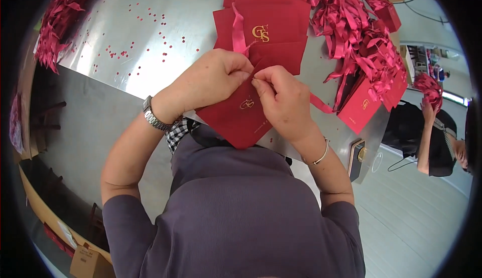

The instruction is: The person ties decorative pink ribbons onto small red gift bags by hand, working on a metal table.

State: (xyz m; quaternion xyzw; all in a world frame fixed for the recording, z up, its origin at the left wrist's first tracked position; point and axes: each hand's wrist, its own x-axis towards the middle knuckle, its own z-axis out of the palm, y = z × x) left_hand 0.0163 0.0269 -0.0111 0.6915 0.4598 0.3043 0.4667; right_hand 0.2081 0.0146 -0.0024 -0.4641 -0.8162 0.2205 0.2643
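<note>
A red paper gift bag [241, 125] with a small gold monogram lies tilted at the table's front edge, against my body. Over its upper edge my left hand [213, 80] is closed in a pinch, and a pink-red ribbon [239, 29] sticks up from behind its fingers. My right hand [286, 102] pinches close beside it, thumb against forefinger. From behind that hand another ribbon length [321, 104] runs out to the right. The fingertips nearly meet, and they hide the exact spot where the ribbon meets the bag.
Flat red bags [281, 19] lie overlapped beyond my hands. At right, ribboned bags [359, 52] form a heap, with a phone [356, 160] at the table edge. Red paper dots [163, 53] are scattered at left, near another ribbon pile [60, 22]. A person [427, 132] works at far right.
</note>
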